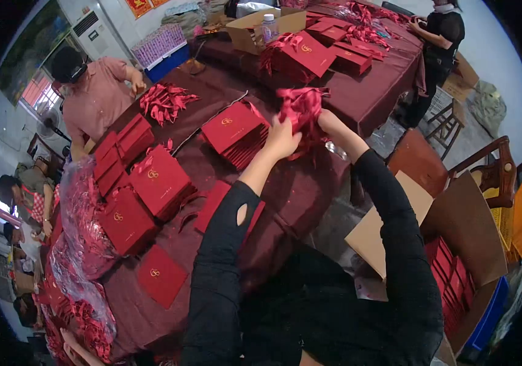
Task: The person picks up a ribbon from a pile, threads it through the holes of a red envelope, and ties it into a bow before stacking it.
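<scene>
Both my arms reach out over the dark red tablecloth to a bunch of shiny red ribbons (pixel 300 107). My left hand (pixel 282 140) is closed on the bunch from the left, thumb toward the right. On its right side my right hand (pixel 333 125) grips the same ribbons, its fingertips partly hidden behind them. Just left of my left hand stands a stack of red paper gift bags (pixel 232 127) with a gold emblem. Another red bag (pixel 215 204) lies under my left forearm, partly covered by it.
More red bags (pixel 160 183) and a ribbon pile (pixel 166 102) lie on the left, beside clear plastic wrap (pixel 78 219). An open carton (pixel 471 244) with red bags stands at right near a chair (pixel 420 158). Co-workers stand around the tables, one in pink (pixel 99 91).
</scene>
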